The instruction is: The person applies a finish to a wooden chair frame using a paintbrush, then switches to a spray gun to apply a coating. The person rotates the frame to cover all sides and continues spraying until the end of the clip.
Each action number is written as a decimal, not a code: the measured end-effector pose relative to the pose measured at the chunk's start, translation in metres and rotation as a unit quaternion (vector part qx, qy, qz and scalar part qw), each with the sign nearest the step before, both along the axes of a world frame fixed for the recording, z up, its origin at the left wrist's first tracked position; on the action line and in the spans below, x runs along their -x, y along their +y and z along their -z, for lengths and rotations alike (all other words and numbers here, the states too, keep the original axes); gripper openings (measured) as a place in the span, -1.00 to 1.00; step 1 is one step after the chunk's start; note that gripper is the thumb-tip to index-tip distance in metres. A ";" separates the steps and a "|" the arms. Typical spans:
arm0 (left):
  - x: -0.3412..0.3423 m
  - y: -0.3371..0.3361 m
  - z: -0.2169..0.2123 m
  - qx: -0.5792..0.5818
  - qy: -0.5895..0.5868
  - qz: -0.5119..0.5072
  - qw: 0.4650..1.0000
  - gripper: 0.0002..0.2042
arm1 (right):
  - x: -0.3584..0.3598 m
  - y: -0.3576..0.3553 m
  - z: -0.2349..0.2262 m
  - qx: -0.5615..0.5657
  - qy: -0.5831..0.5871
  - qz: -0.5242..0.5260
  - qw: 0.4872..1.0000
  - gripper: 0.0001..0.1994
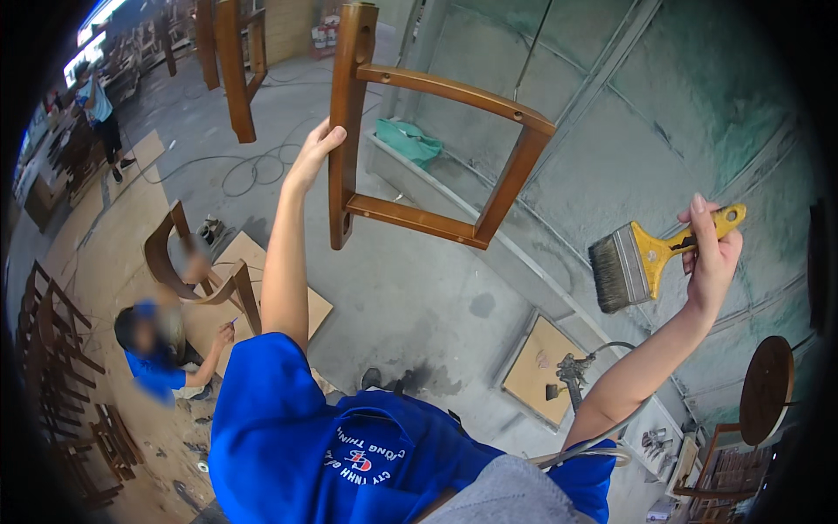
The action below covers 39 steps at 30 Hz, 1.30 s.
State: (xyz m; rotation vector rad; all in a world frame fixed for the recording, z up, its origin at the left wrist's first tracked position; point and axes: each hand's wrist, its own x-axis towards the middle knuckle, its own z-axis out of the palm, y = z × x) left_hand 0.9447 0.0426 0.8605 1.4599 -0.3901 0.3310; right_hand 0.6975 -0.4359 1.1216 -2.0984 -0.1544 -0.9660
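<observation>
A brown varnished wooden frame (343, 185), perhaps a chair part, is in front of me, its thick post at the left. A thin wire runs down to its upper rail, and it appears to hang there. My left hand (312, 155) is closed around the post, thumb on the near side and fingers partly hidden behind it. Out to the right, my right hand (711, 266) grips a wide paintbrush (648, 258) by its yellow handle. Its dark bristles point left, toward the frame but apart from it.
Other wooden parts (232, 74) hang at the upper left. At lower left, a person in blue (161, 358) crouches by a curved wooden frame (166, 253). A spray gun (573, 371) with a hose is near a tan board (537, 349). A greenish-grey wall (681, 157) stands at right.
</observation>
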 end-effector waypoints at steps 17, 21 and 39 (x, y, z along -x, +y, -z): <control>-0.047 -0.256 0.023 0.212 -0.098 0.004 0.972 -0.54 | -0.123 -0.122 0.036 -0.189 -0.267 -0.013 0.945 -0.49; -0.083 -0.326 0.013 0.226 -0.123 -0.047 0.965 -0.56 | -0.157 -0.153 0.057 -0.257 -0.254 -0.045 0.931 -0.54; -0.260 -0.407 -0.028 0.228 -0.206 -0.250 0.918 -0.56 | -0.389 -0.117 -0.047 -0.104 -0.238 -0.107 0.960 -0.76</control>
